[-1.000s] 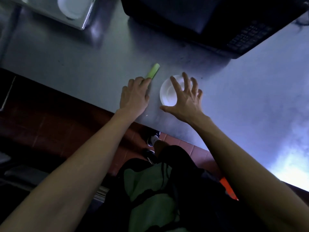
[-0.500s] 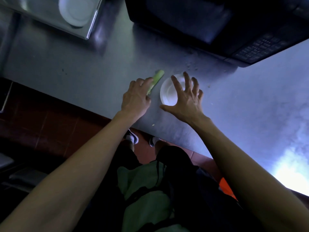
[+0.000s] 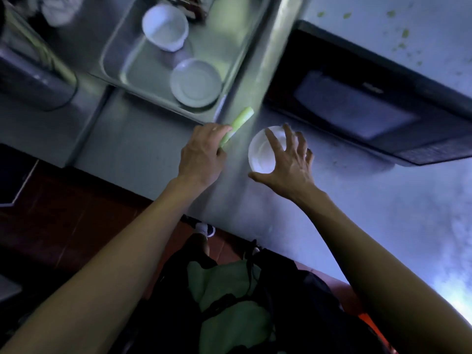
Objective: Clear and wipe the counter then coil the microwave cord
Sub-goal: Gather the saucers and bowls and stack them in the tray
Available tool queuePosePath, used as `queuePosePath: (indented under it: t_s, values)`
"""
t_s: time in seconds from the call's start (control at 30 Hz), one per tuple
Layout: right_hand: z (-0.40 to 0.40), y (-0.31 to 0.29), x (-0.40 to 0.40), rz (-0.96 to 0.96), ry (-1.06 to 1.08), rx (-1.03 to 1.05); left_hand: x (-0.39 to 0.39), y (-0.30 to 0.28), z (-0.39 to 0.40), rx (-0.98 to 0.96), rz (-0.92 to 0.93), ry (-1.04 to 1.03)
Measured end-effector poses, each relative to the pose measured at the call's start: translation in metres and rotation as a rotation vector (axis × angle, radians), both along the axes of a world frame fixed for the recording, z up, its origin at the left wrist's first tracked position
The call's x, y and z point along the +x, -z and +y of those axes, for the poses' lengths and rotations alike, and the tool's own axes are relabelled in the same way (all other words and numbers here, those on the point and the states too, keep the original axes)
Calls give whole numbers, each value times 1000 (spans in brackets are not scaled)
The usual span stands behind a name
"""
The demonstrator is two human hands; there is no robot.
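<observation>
On the grey stainless-steel worktop [image 3: 143, 139], just in front of the black microwave oven [image 3: 357, 108] whose cord is not in view, the right hand [image 3: 288, 164] spreads released over the small round white dish [image 3: 263, 154], fingertips on its far rim and thumb apart at the near side. A lift from that loose grip could let the dish tip or skid towards the worktop edge. The left hand [image 3: 201, 154], clenched on the pale green stalk-like stick [image 3: 237, 126], holds only its near end, so I judge a quick swing towards the steel sink basin [image 3: 132, 54] might drop it.

Both bare arms reach forward; left hand [image 3: 201, 152] curled closed around something, right hand [image 3: 288, 162] spread, fingers [image 3: 272, 141] splayed.
</observation>
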State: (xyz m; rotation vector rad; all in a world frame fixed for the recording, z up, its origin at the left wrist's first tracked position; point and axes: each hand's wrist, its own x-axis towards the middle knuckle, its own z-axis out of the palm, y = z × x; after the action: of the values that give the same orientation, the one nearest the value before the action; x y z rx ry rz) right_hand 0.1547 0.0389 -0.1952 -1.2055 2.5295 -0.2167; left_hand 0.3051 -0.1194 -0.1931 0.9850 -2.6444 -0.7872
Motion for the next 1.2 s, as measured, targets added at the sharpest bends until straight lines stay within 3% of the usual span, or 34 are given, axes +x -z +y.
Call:
queuePosePath:
  t_s: [0.37,0.53,0.87,1.2]
  values:
    - [-181,-24,33,36,-60,-101,57,-25,-164,-74,23,-106]
    - [-243,-5,31,45,-51,-33,63,-26,-205,-83,38,-71]
    - [-301,34,17,-20,14,105,48,-21,-246,-96,-5,34]
    - [-300,56,17,-114,46,160,30,-5,-255,-62,-31,126]
